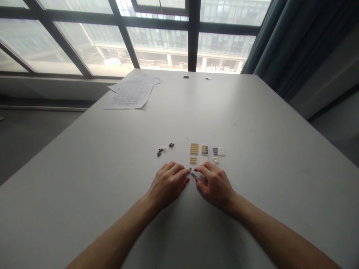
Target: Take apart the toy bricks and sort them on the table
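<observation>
On the white table (252, 149), a grey piece (193, 175) lies between the hands, its long axis slanting from far left to near right, toward the parted thumb and forefinger of the right hand (215, 184), while another grey bit (190, 170) tilts far-right beside the left hand (169, 182), whose grip I cannot tell.

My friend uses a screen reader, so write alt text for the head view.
A person's left hand and right hand flank small gray pieces on a white table. Tan pieces and white pieces lie just beyond, black pieces to the left, papers farther off toward the windows.
</observation>
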Available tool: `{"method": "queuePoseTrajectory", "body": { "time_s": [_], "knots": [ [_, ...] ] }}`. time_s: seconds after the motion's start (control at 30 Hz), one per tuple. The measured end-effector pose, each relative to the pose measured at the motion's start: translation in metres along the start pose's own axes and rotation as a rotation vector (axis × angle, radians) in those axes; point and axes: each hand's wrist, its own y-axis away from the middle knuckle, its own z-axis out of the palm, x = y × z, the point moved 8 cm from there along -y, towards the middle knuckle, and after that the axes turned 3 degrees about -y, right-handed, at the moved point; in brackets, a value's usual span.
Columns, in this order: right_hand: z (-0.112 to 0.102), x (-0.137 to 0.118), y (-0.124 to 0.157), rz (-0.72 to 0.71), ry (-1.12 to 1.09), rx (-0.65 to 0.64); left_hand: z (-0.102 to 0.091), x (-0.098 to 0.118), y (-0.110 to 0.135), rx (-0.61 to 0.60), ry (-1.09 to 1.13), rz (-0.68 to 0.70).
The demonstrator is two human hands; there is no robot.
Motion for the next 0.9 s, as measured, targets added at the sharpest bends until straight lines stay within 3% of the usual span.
{"method": "queuePoseTrajectory", "body": {
  "time_s": [0.57,0.9],
  "knots": [
    [0.01,-0.015,-0.004,-0.154,0.248,-0.005,-0.004,0.004,-0.001,0.089,-0.006,0.0],
    [0.008,-0.012,-0.006,-0.138,0.268,0.062,-0.002,0.001,0.0,0.065,-0.003,-0.03]
  ]
}}
